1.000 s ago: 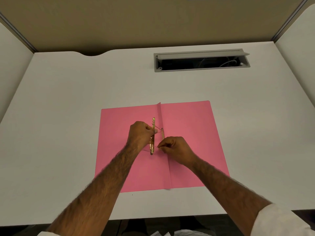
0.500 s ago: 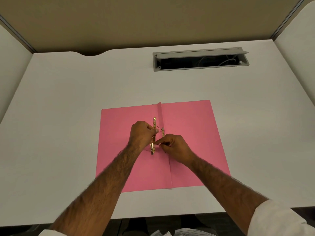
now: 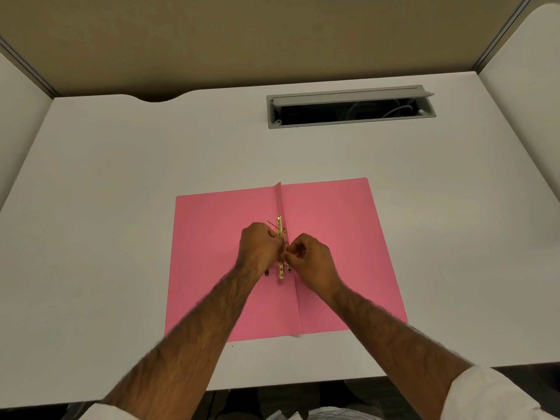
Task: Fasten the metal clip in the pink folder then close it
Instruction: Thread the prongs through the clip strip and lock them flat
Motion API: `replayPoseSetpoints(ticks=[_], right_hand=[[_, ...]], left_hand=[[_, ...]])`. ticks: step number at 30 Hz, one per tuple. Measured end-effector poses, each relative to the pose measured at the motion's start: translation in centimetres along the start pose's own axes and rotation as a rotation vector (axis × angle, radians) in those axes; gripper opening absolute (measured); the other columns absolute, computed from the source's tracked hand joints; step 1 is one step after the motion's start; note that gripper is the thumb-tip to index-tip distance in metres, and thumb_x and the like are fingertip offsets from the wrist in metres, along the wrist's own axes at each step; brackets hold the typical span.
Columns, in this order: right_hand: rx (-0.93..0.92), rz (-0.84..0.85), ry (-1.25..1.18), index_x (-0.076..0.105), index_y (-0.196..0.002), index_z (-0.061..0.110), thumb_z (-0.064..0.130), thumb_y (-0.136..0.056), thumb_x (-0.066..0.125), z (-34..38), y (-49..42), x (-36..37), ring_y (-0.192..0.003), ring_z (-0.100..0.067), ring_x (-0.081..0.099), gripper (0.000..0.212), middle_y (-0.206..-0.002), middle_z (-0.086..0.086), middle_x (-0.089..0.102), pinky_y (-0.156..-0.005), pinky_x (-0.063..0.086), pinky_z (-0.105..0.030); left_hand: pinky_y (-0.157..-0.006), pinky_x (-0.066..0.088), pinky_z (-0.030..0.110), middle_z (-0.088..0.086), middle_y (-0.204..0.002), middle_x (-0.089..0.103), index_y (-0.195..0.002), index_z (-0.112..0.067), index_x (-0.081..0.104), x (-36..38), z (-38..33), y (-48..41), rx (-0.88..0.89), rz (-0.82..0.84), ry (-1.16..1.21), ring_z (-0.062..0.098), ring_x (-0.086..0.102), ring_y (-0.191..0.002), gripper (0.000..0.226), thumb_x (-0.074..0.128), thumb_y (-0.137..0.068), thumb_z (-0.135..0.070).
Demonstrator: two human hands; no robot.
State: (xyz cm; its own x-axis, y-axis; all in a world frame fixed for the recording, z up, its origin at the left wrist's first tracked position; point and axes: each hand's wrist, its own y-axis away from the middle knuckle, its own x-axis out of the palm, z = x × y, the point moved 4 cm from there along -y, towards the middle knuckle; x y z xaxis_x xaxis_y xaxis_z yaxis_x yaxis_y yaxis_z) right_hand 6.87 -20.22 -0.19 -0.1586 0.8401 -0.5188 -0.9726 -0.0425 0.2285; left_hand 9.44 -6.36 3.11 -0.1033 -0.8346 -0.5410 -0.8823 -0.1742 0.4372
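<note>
pink folder (image 3: 333, 225) open as before, left hand (image 3: 257, 250) and right hand (image 3: 312, 260) now closer, pinching metal clip (image 3: 280, 247)

— Where on the desk (image 3: 121, 207)?
— Open folder (image 3: 333, 237) flat on it, toward the near edge, middle of the width.
— And the clip (image 3: 280, 269)?
— Along the centre fold, just left of the crease, lengthwise.
— Hands?
— Left hand (image 3: 257, 248) left of the clip, right hand (image 3: 310, 257) right of it, both over the fold, fingertips meeting at the clip.
— Behind the folder?
— Cable slot (image 3: 351, 107) set into the desk, far side, right of centre, well apart from the folder.
— Beyond that?
— Partition wall (image 3: 242, 40) behind the far edge, side panels left and right.
</note>
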Motion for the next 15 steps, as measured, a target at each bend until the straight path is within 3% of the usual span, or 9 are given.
replayPoseSetpoints(ticks=[3, 5, 8, 10, 12, 15], right_hand=[[0.029, -0.013, 0.013, 0.056, -0.076, 0.022, 0.016, -0.086, 0.072, -0.38, 0.07, 0.1, -0.058, -0.007, 0.053, 0.02, -0.07, 0.006, 0.062, -0.053, 0.048, -0.024], [0.04, -0.008, 0.003, 0.056, -0.076, 0.022, 0.014, -0.086, 0.072, -0.4, 0.04, 0.12, -0.059, -0.006, 0.053, 0.02, -0.07, 0.006, 0.063, -0.053, 0.047, -0.021], [0.02, 0.02, 0.023, 0.058, -0.079, 0.017, 0.007, -0.084, 0.069, -0.17, 0.16, 0.32, -0.067, -0.015, 0.06, 0.015, -0.074, 0.002, 0.066, -0.061, 0.054, -0.032], [-0.008, 0.019, 0.059, 0.058, -0.079, 0.018, 0.005, -0.085, 0.065, -0.08, 0.15, 0.36, -0.067, -0.015, 0.059, 0.016, -0.074, 0.004, 0.065, -0.063, 0.053, -0.036], [-0.03, 0.011, 0.095, 0.057, -0.079, 0.021, 0.008, -0.086, 0.065, -0.06, 0.14, 0.33, -0.063, -0.01, 0.056, 0.017, -0.07, 0.007, 0.062, -0.059, 0.049, -0.032], [-0.035, 0.02, 0.112, 0.063, -0.085, 0.021, 0.01, -0.088, 0.065, -0.29, 0.1, 0.23, -0.066, -0.009, 0.059, 0.012, -0.074, 0.007, 0.064, -0.062, 0.052, -0.031]], left_hand=[[-0.066, 0.063, 0.042, 0.011, -0.07, 0.074, -0.072, -0.004, 0.074, 0.67, -0.09, 0.26, 0.021, -0.002, -0.054, 0.025, 0.074, -0.064, 0.018, 0.076, -0.085, -0.017], [-0.057, 0.059, 0.036, 0.005, -0.063, 0.07, -0.066, -0.008, 0.071, 1.0, -0.05, 0.17, 0.042, -0.019, -0.107, 0.018, 0.066, -0.055, 0.022, 0.076, -0.085, -0.019], [-0.047, 0.051, 0.03, -0.003, -0.056, 0.061, -0.061, -0.015, 0.068, 1.17, 0.03, 0.12, 0.066, -0.035, -0.191, 0.012, 0.055, -0.047, 0.026, 0.072, -0.087, -0.021], [-0.059, 0.059, 0.037, 0.001, -0.073, 0.071, -0.079, -0.013, 0.076, 1.03, 0.06, 0.17, 0.104, -0.023, -0.232, 0.018, 0.065, -0.061, 0.016, 0.068, -0.089, -0.022], [-0.076, 0.06, 0.042, 0.005, -0.093, 0.076, -0.096, -0.01, 0.077, 0.76, 0.24, 0.09, 0.153, -0.001, -0.274, 0.024, 0.07, -0.082, 0.018, 0.064, -0.091, -0.022], [-0.08, 0.056, 0.032, 0.004, -0.101, 0.077, -0.102, -0.012, 0.077, 0.31, 0.58, -0.14, 0.245, 0.042, -0.347, 0.018, 0.07, -0.087, 0.02, 0.06, -0.095, -0.017]])
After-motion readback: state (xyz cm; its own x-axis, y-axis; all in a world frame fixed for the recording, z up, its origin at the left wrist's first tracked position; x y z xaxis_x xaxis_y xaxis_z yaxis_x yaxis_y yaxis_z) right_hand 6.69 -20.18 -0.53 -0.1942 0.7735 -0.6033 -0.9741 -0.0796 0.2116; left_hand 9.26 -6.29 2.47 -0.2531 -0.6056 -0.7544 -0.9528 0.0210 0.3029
